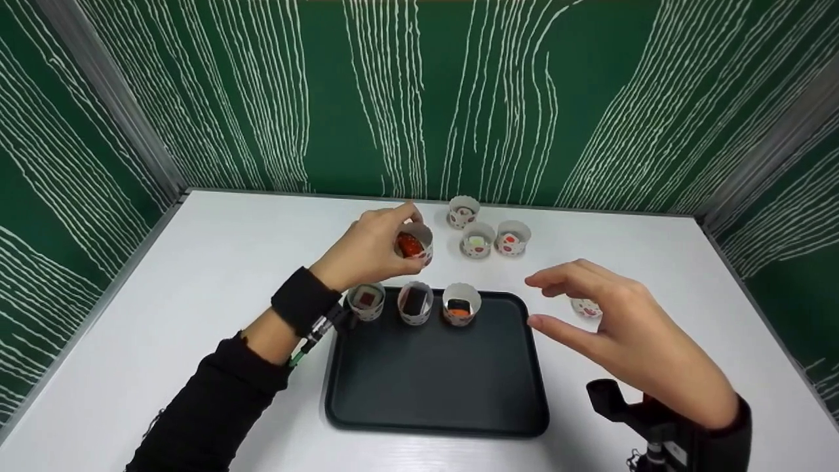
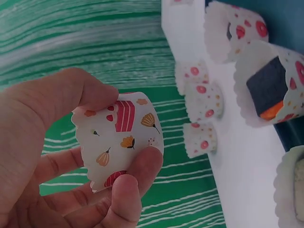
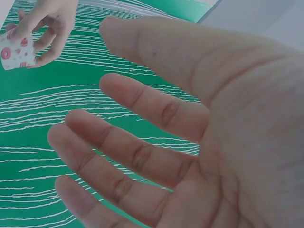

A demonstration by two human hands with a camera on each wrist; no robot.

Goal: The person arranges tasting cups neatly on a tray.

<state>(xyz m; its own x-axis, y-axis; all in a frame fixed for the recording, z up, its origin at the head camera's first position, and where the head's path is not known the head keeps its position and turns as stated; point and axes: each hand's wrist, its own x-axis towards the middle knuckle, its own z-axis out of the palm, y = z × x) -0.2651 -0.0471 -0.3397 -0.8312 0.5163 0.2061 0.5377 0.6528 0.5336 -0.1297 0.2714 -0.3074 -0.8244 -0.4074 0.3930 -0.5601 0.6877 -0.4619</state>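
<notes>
My left hand [image 1: 375, 248] pinches a printed paper baking cup [image 1: 423, 244] by its sides, above the table just beyond the tray's far edge. Something glossy and red-orange [image 1: 409, 245] sits inside that cup. In the left wrist view, thumb and fingers press the cup's patterned wall [image 2: 121, 133]. My right hand [image 1: 609, 314] hovers past the tray's right edge, fingers loosely spread and holding nothing. On the dark tray [image 1: 436, 380], three filled cups stand in a row along the far side: one with a brown square [image 1: 367, 299], one with a dark block [image 1: 414, 302], one with black-and-orange food [image 1: 458, 308].
Behind the tray stand three more cups, with a whitish piece [image 1: 463, 212], a pale green one [image 1: 476, 242] and a red-topped one [image 1: 511, 240]. Another cup [image 1: 586, 307] is partly hidden behind my right hand. Green walls with white lines [image 1: 446, 98] border the white table [image 1: 262, 223].
</notes>
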